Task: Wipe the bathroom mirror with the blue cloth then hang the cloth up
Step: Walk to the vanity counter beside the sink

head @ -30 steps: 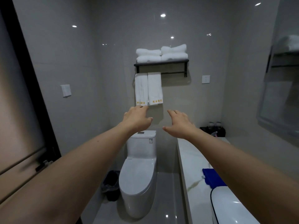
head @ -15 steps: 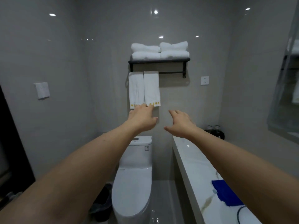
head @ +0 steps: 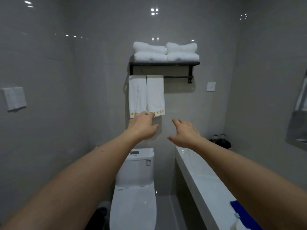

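both hands are empty, fingers loosely spread: the left hand (head: 142, 127) now overlaps the hems of the hanging white towels (head: 146, 95) at twelve o'clock, the right hand (head: 184, 133) beside it. the view has swung left, sliding the blue cloth (head: 240, 211) to five o'clock on the counter (head: 196, 165), the mirror (head: 299, 112) to three. wiping hasn't begun, i judge. the toilet (head: 134, 188) stands below; the rack's bare rail (head: 177, 77) looks free.

Four folded white towels (head: 166, 51) lie stacked in two pairs on one black wall shelf (head: 164, 63). Two white hand towels with yellow stitching (head: 146, 95) hang from its rail. One white ceramic toilet (head: 134, 188), one blue cloth (head: 240, 211), two bare hands.
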The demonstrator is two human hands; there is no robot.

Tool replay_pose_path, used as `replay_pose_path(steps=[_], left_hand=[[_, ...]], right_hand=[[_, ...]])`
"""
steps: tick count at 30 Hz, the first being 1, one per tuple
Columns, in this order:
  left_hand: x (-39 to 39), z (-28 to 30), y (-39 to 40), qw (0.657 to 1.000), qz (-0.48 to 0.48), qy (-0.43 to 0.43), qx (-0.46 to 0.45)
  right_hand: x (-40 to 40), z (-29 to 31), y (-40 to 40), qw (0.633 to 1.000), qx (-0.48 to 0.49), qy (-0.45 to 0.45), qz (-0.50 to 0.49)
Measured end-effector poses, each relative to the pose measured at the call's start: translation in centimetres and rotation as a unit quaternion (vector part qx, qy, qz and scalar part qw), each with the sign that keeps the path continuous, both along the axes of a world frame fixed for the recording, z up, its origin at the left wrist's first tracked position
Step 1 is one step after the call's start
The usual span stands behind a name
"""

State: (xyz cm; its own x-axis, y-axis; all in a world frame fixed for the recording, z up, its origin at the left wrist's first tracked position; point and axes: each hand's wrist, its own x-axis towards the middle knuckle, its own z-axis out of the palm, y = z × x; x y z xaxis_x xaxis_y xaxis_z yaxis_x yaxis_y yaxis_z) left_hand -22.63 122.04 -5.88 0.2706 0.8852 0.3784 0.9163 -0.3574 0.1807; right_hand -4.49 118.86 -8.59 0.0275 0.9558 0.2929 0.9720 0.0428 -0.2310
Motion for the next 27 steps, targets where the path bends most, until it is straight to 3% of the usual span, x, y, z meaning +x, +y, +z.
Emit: replay_pose_path(steps=[12,27], left_hand=[[4.5,-2.3,10.7,1.000,-0.008,0.012,-0.003],[20.9,-3.8,28.5,0.999,0.004,0.029,-0.039]], right_hand=[[4.4,-1.6,11.9,1.000,0.003,0.001,0.005],[21.2,-3.2,30.2,0.999,-0.014,0.028,0.016]])
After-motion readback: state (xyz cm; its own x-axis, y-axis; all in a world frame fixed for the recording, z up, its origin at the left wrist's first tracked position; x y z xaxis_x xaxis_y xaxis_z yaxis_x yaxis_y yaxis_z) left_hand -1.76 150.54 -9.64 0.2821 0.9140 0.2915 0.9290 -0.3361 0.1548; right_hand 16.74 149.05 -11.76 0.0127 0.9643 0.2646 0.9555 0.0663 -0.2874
